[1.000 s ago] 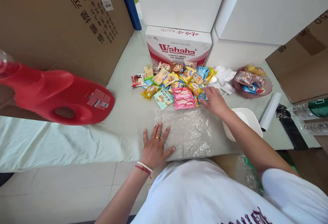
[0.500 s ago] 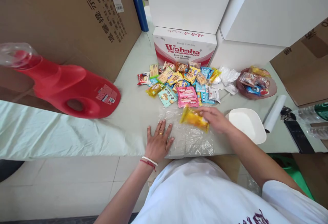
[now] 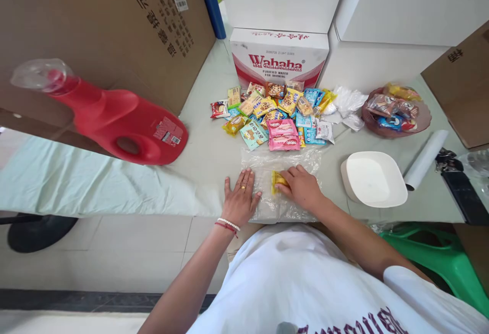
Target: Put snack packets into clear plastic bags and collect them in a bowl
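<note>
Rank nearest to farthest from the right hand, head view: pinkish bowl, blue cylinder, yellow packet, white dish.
1. Yellow packet, held in the right hand.
2. White dish, to the hand's right.
3. Pinkish bowl, farther back right.
4. Blue cylinder, far back left.

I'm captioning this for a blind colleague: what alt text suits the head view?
A right hand holds a yellow packet over clear plastic; the left hand lies flat at the plastic's left edge. Behind are piled wrapped snacks and a Wahaha box.
</note>
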`<state>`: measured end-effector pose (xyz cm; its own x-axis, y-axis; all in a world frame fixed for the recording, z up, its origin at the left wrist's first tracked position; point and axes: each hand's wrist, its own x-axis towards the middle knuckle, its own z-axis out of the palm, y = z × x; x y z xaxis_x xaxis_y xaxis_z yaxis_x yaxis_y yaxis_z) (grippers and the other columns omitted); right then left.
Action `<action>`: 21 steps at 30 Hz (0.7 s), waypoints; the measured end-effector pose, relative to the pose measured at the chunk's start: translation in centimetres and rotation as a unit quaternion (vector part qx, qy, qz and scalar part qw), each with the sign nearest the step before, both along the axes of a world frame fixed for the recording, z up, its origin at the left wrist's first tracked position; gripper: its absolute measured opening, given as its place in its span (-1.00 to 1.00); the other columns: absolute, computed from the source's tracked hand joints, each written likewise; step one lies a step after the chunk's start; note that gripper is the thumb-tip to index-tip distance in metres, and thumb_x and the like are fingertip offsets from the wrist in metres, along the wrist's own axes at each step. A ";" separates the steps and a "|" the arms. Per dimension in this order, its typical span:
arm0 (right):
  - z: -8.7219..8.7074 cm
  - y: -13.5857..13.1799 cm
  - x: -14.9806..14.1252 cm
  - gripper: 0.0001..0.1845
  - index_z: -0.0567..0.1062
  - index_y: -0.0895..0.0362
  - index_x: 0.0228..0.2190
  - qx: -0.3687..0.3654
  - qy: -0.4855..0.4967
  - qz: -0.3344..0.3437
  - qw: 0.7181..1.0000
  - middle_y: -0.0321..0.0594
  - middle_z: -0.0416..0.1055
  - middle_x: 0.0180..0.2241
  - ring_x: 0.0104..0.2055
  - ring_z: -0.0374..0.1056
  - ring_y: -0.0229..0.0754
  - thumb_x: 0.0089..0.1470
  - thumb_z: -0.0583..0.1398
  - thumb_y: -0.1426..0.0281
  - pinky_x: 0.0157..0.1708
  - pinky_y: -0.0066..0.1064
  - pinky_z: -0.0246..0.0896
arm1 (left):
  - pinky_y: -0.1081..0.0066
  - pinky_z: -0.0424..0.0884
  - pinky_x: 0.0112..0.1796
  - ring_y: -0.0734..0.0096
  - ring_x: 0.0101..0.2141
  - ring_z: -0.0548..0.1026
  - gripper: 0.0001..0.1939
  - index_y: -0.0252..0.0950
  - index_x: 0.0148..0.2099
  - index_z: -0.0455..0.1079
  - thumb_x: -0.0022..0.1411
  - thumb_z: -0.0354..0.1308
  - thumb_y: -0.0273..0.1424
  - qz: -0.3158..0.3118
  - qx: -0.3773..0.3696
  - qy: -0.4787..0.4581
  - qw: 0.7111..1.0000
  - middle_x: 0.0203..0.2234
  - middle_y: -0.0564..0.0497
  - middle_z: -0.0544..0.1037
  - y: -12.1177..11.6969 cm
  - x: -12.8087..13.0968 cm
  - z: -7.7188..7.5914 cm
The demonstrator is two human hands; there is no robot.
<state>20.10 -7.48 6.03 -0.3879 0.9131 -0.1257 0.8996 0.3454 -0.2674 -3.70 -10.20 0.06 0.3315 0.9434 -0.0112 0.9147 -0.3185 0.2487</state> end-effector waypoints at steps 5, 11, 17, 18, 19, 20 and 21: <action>0.2 0.1 -1.4 -0.56 0.52 0.06 -0.07 0.008 0.027 -0.092 0.995 -0.04 0.48 -0.12 -0.02 0.34 0.02 0.39 -0.02 0.07 -0.22 -0.28 0.25 | -0.28 -0.30 0.33 -0.04 0.41 0.08 -0.30 -0.36 0.50 -0.07 0.46 -0.17 -0.14 0.000 0.003 0.006 1.000 0.42 -0.29 0.07 0.0 0.1 -0.3; -0.2 0.8 -1.8 -0.64 0.47 0.10 0.03 -0.022 0.019 -0.059 0.998 0.02 0.40 0.02 -0.02 0.38 0.04 0.36 0.07 0.19 -0.24 -0.25 0.33 | -0.20 -0.14 0.34 -0.02 0.41 0.08 -0.34 -0.34 0.48 0.00 0.46 -0.14 -0.17 0.019 0.024 -0.032 0.999 0.42 -0.29 0.08 -0.2 -0.7 -0.2; -1.0 -4.6 5.0 -0.55 0.43 0.11 0.09 0.041 0.154 0.103 0.982 0.02 0.41 0.04 0.06 0.31 0.07 0.29 0.16 0.11 0.02 -0.06 0.34 | -0.11 -0.19 0.37 0.09 0.37 0.18 -0.50 -0.17 0.34 0.25 0.42 0.02 -0.20 -0.134 0.053 -0.113 0.983 0.34 -0.20 0.31 -1.6 -4.2 0.3; -1.4 -5.8 6.0 -0.55 0.44 0.10 0.08 0.032 0.148 0.133 0.980 0.01 0.42 0.03 0.07 0.30 0.08 0.28 0.19 0.13 0.05 -0.01 0.33 | -0.12 -0.21 0.37 0.05 0.36 0.20 -0.43 -0.20 0.34 0.25 0.37 0.09 -0.11 -0.169 0.033 -0.121 0.978 0.34 -0.23 0.29 -1.9 -4.8 0.4; -1.8 -6.8 6.8 -0.58 0.46 0.10 0.07 0.024 0.142 0.145 0.979 0.01 0.43 0.04 0.08 0.29 0.09 0.27 0.20 0.16 0.06 0.02 0.31 | -0.14 -0.22 0.37 -0.01 0.36 0.20 -0.34 -0.22 0.33 0.26 0.30 0.16 -0.03 -0.198 0.010 -0.123 0.972 0.36 -0.27 0.26 -2.0 -5.3 0.5; -2.2 -7.5 7.5 -0.64 0.48 0.10 0.05 0.020 0.144 0.142 0.979 0.02 0.43 0.05 0.09 0.29 0.08 0.29 0.20 0.22 0.07 0.02 0.31 | -0.16 -0.24 0.37 -0.05 0.36 0.20 -0.30 -0.22 0.31 0.29 0.25 0.20 0.02 -0.219 -0.012 -0.122 0.968 0.38 -0.28 0.22 -2.1 -5.7 0.6; -2.5 -8.0 7.9 -0.70 0.51 0.09 0.01 0.017 0.156 0.131 0.979 0.01 0.44 0.03 0.09 0.30 0.05 0.31 0.17 0.28 0.06 0.00 0.32 | -0.18 -0.24 0.36 -0.07 0.36 0.19 -0.35 -0.20 0.26 0.34 0.24 0.22 0.01 -0.231 -0.031 -0.120 0.965 0.38 -0.27 0.21 -2.2 -6.0 0.7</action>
